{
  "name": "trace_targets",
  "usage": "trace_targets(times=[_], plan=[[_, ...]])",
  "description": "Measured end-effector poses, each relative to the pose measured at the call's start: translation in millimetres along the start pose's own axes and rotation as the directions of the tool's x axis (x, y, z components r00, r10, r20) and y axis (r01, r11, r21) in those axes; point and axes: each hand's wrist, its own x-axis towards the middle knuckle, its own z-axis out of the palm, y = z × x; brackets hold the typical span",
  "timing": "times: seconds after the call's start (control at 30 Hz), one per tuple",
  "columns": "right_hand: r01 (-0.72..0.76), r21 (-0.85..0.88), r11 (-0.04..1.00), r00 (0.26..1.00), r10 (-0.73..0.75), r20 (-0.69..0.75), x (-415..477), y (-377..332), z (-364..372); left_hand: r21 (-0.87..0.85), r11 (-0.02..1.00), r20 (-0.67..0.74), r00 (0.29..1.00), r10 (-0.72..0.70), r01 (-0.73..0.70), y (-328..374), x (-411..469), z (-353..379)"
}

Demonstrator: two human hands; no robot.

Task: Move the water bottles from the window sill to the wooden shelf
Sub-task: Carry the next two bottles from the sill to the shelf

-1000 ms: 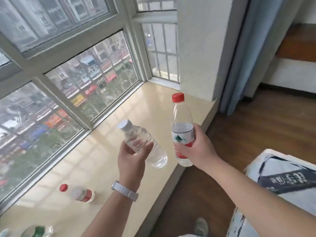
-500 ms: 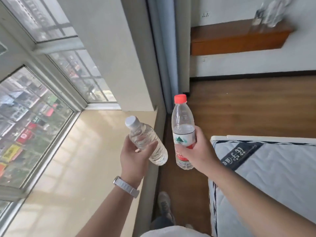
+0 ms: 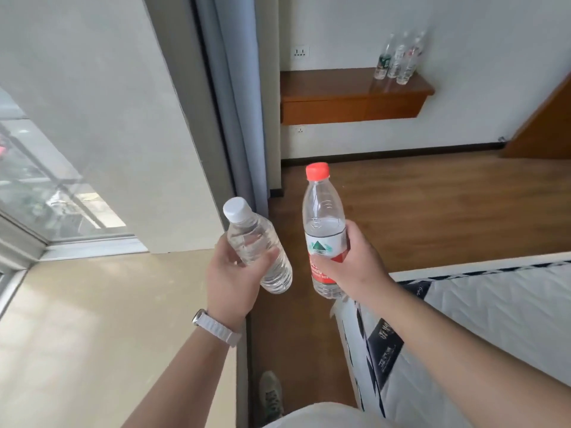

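Note:
My left hand point(image 3: 230, 282) grips a clear white-capped bottle point(image 3: 256, 245), tilted with its cap up and to the left. My right hand point(image 3: 355, 267) holds a red-capped bottle point(image 3: 323, 220) upright by its red and white label. Both bottles hang over the strip of floor between the beige window sill point(image 3: 92, 335) and the mattress. The wooden shelf point(image 3: 349, 94) is mounted on the far wall ahead. Three bottles point(image 3: 398, 60) stand at its right end.
A white mattress point(image 3: 494, 319) lies at the right. A blue-grey curtain point(image 3: 234, 103) hangs beside the wall pillar. Wooden floor point(image 3: 432, 211) runs to the far wall. My shoe point(image 3: 271, 393) is on the floor below. A wooden panel point(image 3: 547, 125) leans at far right.
My view has swung right from the window toward the room, bringing the whole shelf and its bottles into sight. Both hands keep their bottles in the same grip.

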Motion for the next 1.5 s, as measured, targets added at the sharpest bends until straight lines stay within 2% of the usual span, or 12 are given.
trace_targets(times=[0.27,0.4,0.6,0.8,1.0,1.27,1.5], plan=[[-0.033,0.019,0.999,0.998,0.034,-0.050,64,-23,36,0.000,1.000,0.079,0.997,0.010,-0.010,-6,108,-10],[-0.044,0.009,0.999,0.997,0.045,-0.060,95,-26,30,-0.043,0.999,0.114,0.993,0.018,-0.013,-4,144,6],[-0.092,0.040,0.995,0.988,0.096,-0.120,156,-3,9,-0.009,1.000,0.151,0.988,-0.016,0.018,-9,191,46],[-0.058,0.197,0.979,0.994,0.074,-0.078,255,14,-8,0.083,0.996,0.154,0.987,-0.043,0.031,-6,252,103],[0.017,0.333,0.943,0.994,0.021,-0.109,356,11,-74,0.165,0.986,0.199,0.980,-0.021,-0.012,30,327,182],[-0.003,0.298,0.955,0.972,0.073,-0.224,418,31,-151,0.126,0.989,0.299,0.954,0.038,-0.079,56,388,282],[-0.059,0.311,0.949,0.943,0.155,-0.294,466,42,-177,0.077,0.994,0.353,0.934,0.050,-0.083,52,442,337]])
